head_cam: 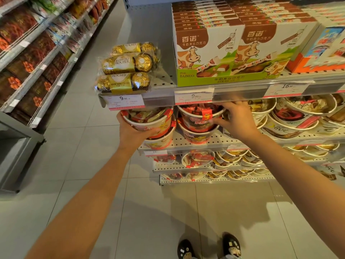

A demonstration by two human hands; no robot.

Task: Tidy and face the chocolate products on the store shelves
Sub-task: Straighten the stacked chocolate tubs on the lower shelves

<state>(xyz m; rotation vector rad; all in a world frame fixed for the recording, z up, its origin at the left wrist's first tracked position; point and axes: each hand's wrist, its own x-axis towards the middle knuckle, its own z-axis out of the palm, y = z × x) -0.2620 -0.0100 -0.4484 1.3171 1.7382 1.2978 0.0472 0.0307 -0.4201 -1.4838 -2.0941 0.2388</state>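
Observation:
On the second shelf [220,140] stand red-and-white tubs of wrapped chocolates, stacked two high. My left hand [133,132] grips the upper left tub [149,117] from below and the side, thumb curled across its front. My right hand [236,119] holds the upper tub of the neighbouring stack [198,116], thumb on its front wall and fingers reaching over the rim behind it. Under each held tub sits another tub [196,135].
Ferrero Rocher packs [125,75] lie stacked at the left end of the top shelf, beside Bainuo milk chocolate display boxes [231,51]. Dove tubs [291,118] fill the shelf to the right. Lower shelves hold more tubs. A second shelving unit [31,58] lines the aisle's left side.

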